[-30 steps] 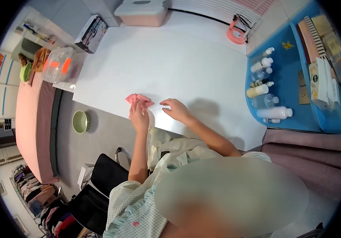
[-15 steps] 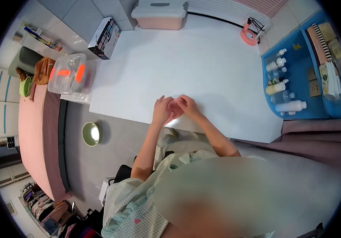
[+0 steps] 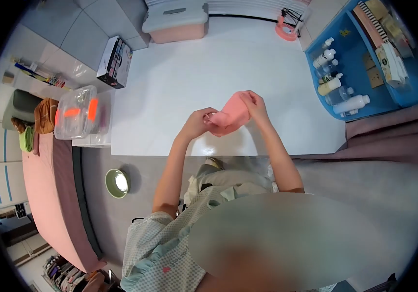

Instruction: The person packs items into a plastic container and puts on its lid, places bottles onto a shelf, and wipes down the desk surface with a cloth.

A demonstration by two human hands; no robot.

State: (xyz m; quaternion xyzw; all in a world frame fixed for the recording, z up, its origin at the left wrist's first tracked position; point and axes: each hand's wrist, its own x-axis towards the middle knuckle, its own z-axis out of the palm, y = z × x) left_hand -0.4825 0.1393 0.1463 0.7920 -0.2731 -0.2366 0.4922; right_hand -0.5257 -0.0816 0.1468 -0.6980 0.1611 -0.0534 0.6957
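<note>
A soft pink piece of cloth (image 3: 233,116) is stretched between my two hands above the front part of the white table (image 3: 175,78). My left hand (image 3: 200,121) pinches its lower left end, where the fabric is bunched. At the upper right end, my right hand (image 3: 256,106) grips the edge with its fingers closed. Folds hide the cloth's exact shape, so I cannot tell what kind of item it is.
A blue shelf unit (image 3: 350,53) with several bottles stands at the right. Along the back are a lidded storage box (image 3: 177,29) and a pink ring-shaped stand (image 3: 286,31). At left are a printed carton (image 3: 115,62), a clear box (image 3: 76,114) and a green bin (image 3: 110,185) on the floor.
My hands have moved apart, the right one up and to the right. The pink cloth, bunched between them before, is now spread out. The view has also shifted.
</note>
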